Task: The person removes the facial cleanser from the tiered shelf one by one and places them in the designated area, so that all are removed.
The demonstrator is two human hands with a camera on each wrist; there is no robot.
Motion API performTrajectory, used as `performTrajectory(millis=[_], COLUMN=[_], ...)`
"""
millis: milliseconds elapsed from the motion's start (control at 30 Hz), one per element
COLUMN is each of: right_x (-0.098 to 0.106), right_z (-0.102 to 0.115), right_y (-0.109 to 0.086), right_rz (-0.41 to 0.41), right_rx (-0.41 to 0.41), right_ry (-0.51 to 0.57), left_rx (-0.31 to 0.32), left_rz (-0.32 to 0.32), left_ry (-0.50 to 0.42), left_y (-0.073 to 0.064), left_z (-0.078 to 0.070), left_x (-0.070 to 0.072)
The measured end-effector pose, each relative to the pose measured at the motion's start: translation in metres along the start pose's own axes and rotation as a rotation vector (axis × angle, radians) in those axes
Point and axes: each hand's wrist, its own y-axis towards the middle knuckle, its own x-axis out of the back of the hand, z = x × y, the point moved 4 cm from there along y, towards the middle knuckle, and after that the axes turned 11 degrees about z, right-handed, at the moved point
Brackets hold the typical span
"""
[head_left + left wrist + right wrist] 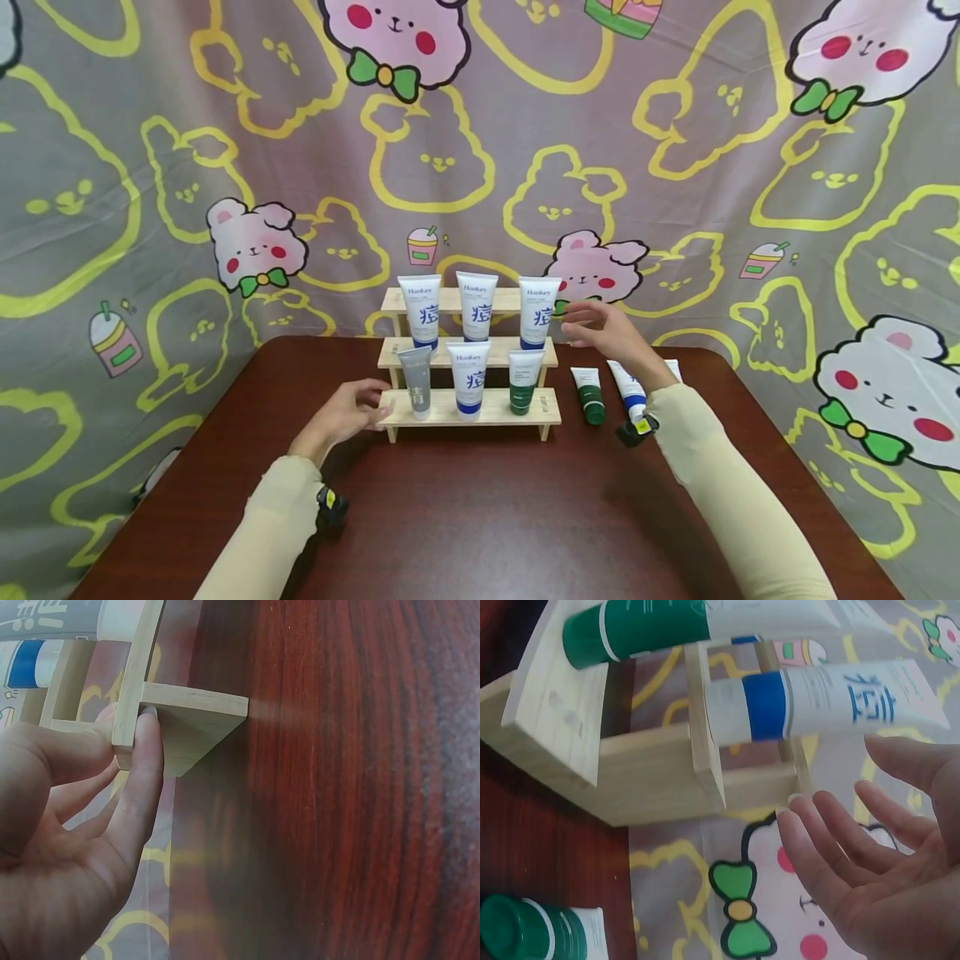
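A three-step wooden display stand (pixel 551 408) stands on the table. My left hand (pixel 347 417) pinches the left end of its lowest step; in the left wrist view the thumb lies above the board (pixel 139 697) and a finger beneath it. On that step stand a grey tube (pixel 417 382), a blue-capped white tube (pixel 469 379) and a green-and-white tube (pixel 525 382). Three more blue-capped white tubes stand on the middle step. Beside the rightmost of these (pixel 817 701) is my right hand (pixel 885 862), fingers spread and loosely bent, holding nothing.
To the right of the stand, a green-capped tube (pixel 589 396) and a blue-capped white tube (pixel 628 387) lie on the dark red wooden table (pixel 480 517). Another white tube end (pixel 673 368) shows behind my right wrist. A patterned cloth (pixel 480 167) hangs behind the table.
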Motion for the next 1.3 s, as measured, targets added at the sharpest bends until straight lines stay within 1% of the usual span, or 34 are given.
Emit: performTrajectory(millis=[67, 200, 300, 400, 533, 633, 700, 1000, 1200, 1300], right_x=[-0.006, -0.015, -0.021, -0.026, -0.030, -0.033, -0.034, -0.036, -0.023, -0.015], right_z=[0.003, 0.006, 0.007, 0.008, 0.006, 0.003, 0.002, 0.001, 0.008, 0.011], right_y=[0.002, 0.007, 0.010, 0.012, 0.015, 0.016, 0.017, 0.019, 0.013, 0.009], right_rz=[0.000, 0.002, -0.005, -0.014, -0.040, -0.074, -0.095, -0.146, -0.184, -0.189], right_rx=[-0.003, -0.003, -0.014, -0.009, -0.015, -0.027, -0.020, 0.065, 0.163, 0.181], right_ry=[-0.021, -0.049, -0.079, -0.089, -0.091, -0.098, -0.098, -0.066, -0.056, -0.043], left_rx=[-0.016, -0.022, -0.009, -0.004, 0.008, 0.022, 0.025, 0.003, 0.001, -0.004], left_rz=[0.007, 0.006, -0.001, -0.002, -0.009, -0.016, -0.014, 0.000, 0.000, 0.005], left_ry=[-0.004, -0.014, -0.014, -0.007, 0.005, 0.017, 0.025, 0.004, 0.002, 0.002], left_y=[-0.001, 0.000, 0.001, 0.001, 0.000, 0.000, 0.000, 0.001, 0.001, 0.001], left_z=[-0.001, 0.000, 0.002, 0.002, 0.002, 0.002, 0.002, 0.001, 0.001, 0.001], left_x=[-0.001, -0.001, -0.001, -0.001, -0.001, -0.001, -0.001, -0.001, 0.000, 0.000])
